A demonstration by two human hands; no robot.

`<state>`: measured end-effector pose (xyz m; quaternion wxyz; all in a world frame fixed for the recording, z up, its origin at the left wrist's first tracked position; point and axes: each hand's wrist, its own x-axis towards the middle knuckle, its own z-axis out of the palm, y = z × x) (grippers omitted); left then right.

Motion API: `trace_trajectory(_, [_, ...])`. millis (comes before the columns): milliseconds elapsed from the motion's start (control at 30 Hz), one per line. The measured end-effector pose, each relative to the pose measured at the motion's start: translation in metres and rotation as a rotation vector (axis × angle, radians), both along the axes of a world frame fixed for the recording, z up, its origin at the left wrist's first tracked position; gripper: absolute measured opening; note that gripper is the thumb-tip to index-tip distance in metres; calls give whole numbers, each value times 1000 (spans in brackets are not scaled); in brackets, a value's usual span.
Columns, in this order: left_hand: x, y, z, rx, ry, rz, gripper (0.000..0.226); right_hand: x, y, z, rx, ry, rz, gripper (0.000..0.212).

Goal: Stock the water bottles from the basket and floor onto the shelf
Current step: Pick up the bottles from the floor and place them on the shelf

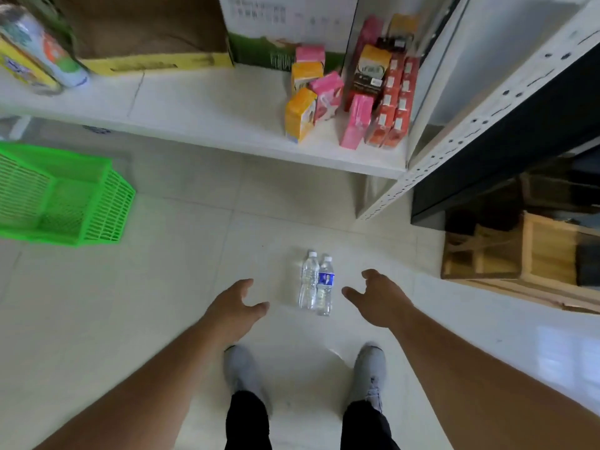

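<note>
Left hand (235, 305) and right hand (378, 295) released, flanking two water bottles (316, 284), floor (162, 303)

Tiled floor (162, 319) carries two touching water bottles (316, 284) and a green basket (65, 193).

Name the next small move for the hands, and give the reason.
Probably lower both hands and grip a bottle each: the two water bottles stand side by side on the floor between the open left hand and right hand, untouched.
</note>
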<state>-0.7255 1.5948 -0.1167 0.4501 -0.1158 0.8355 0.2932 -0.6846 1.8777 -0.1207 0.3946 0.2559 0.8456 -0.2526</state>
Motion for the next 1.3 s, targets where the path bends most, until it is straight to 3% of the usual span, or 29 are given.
trace_trajectory(200, [21,31,-177,-8,-28,70,78,-5,23,-185,-93,-27,-247,81])
trace_trajectory(400, [30,60,-330,15,-39,62,91,-4,31,-340,-160,3,-362,85])
trace_trajectory(633, [32,101,-453,57,-5,67,90,-13,33,-452,-214,37,-427,87])
trace_trajectory(700, [31,112,-477,46,6,61,90,-18,32,-471,-231,53,-429,79])
trace_trajectory(767, [30,120,-492,11,13,41,89,-21,31,-487,-250,61,-443,65])
trace_trajectory(900, [25,124,-507,-2,38,51,44,-21,30,-508,-295,60,-495,61])
trace_trajectory(1000, [22,119,-506,30,18,83,33,-18,32,-512,-294,93,-492,49])
trace_trajectory(1133, [25,103,-479,99,-39,111,37,-14,34,-486,-341,184,-479,29])
trace_trajectory(1300, [21,83,-389,192,-30,243,40,-31,33,-392,-432,246,-473,16])
